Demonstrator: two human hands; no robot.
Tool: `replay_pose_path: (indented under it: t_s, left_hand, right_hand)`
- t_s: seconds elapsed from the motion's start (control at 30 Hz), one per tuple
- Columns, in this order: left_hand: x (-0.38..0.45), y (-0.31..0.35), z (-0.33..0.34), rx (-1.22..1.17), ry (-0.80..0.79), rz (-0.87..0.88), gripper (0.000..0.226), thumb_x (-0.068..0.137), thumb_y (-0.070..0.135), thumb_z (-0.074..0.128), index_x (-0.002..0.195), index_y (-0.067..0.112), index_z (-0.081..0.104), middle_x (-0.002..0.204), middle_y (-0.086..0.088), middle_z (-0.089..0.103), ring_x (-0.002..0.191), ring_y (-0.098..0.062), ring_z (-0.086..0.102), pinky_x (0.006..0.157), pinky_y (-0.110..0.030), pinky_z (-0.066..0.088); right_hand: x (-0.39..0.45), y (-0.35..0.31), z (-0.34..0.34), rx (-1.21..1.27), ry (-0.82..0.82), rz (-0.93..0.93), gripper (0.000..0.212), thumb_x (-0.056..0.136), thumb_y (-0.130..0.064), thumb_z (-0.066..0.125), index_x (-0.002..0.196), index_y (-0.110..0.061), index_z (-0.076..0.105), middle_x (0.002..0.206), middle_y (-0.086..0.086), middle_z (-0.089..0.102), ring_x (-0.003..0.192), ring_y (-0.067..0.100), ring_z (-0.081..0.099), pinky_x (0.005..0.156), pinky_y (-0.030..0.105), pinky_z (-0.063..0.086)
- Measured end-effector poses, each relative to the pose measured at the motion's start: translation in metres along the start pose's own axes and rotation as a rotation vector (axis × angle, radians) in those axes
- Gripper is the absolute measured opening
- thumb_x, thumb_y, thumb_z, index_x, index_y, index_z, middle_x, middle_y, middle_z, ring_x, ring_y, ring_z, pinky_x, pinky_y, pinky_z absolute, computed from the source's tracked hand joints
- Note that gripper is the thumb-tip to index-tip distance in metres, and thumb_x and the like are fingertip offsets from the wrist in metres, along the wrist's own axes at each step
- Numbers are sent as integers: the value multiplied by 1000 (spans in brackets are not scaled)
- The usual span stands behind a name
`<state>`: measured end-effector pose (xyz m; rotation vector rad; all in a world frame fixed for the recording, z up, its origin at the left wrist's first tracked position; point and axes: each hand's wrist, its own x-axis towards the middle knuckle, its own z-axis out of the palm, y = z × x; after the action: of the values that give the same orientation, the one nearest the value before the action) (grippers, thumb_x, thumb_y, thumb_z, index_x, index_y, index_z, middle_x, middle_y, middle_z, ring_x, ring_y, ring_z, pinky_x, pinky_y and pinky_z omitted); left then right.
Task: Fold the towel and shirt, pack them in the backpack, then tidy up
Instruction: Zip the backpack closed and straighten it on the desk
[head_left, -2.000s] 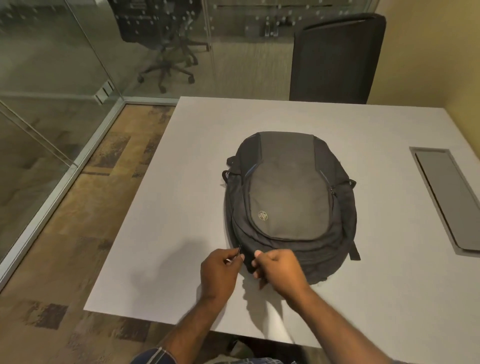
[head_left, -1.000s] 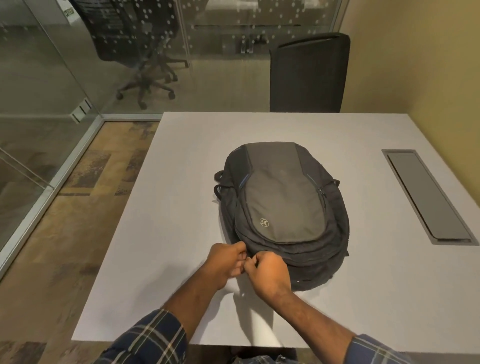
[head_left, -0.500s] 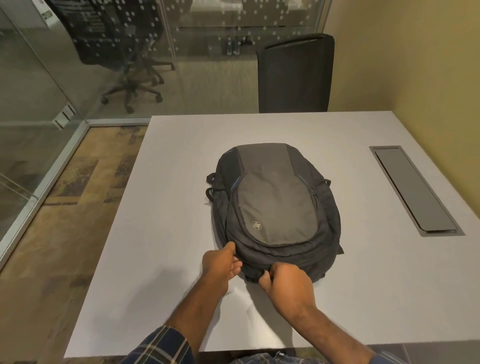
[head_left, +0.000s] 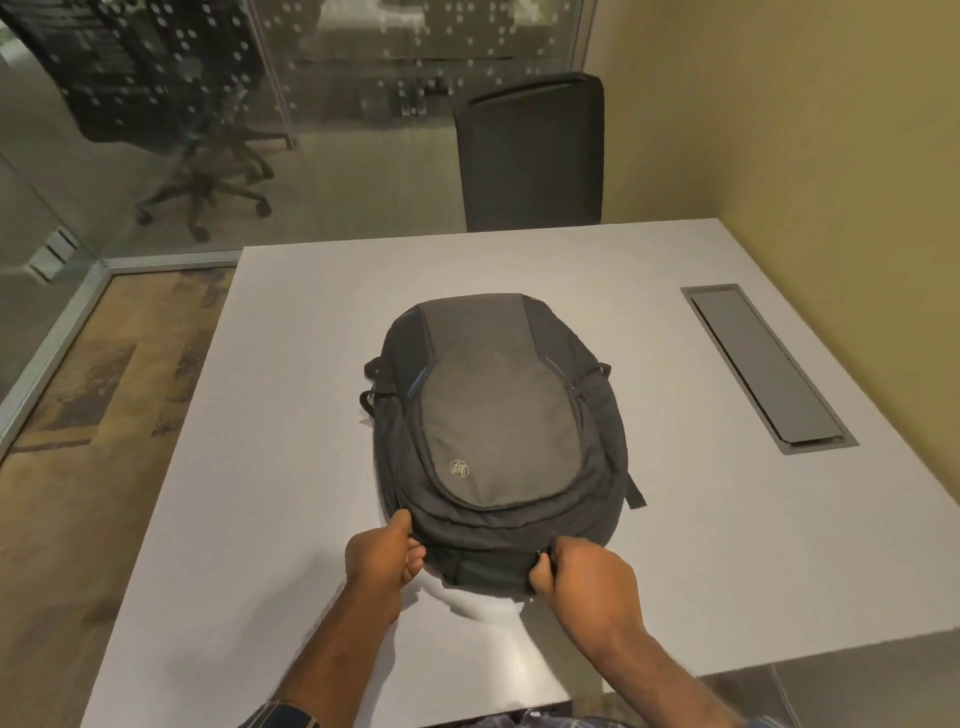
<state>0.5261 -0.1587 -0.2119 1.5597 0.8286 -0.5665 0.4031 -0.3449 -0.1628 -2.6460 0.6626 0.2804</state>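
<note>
The hands have parted along the near edge; right hand (head_left: 584, 571) pinches something small, seemingly a zipper pull, at five o'clock, left hand (head_left: 382, 553) grips fabric at seven. Likely zipping the grey-and-black fabric backpack (head_left: 498, 431); next needs a steady pull.

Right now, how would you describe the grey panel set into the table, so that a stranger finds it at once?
Start at the white table with the backpack in its middle. Look to the right of the backpack, near the yellow wall. There the panel lies sunk in the tabletop: a long, narrow, dark grey rectangle with a metal frame, the only flat thing on that side.
</note>
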Motion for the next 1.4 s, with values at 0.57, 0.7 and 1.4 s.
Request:
replay_pose_path:
  t_s: [0.57, 0.7, 1.4]
  left_hand:
    - [4, 2, 0, -55, 94, 30, 25, 92, 22, 64, 79, 0, 64, 68, -15, 63, 57, -21, 58, 66, -33, 55]
    - [0, 3, -4, 130, 109, 142, 33, 91, 26, 64, 70, 1, 63, 68, -19, 65, 60, -27, 59, 73, -43, 57]
    - [-70, 12, 179, 1172, -487, 1023, 28, 73, 34, 74, 93, 20, 59, 84, 6, 57, 80, -16, 55, 72, -29, 48]
  right_hand:
    - [51, 92, -37, -215, 94, 34, 30, 98, -42, 41, 78, -21, 44, 76, -4, 54, 65, 20, 47, 59, 31, 35]
    - [63, 104, -41, -222, 77, -23, 30, 99, -41, 40, 82, -19, 51, 83, -3, 60, 68, 20, 49, 60, 32, 37]
    - [61, 127, -37, 103, 60, -212, 29, 97, -39, 48, 74, -23, 52, 73, -7, 55, 68, 15, 51, 62, 30, 41]
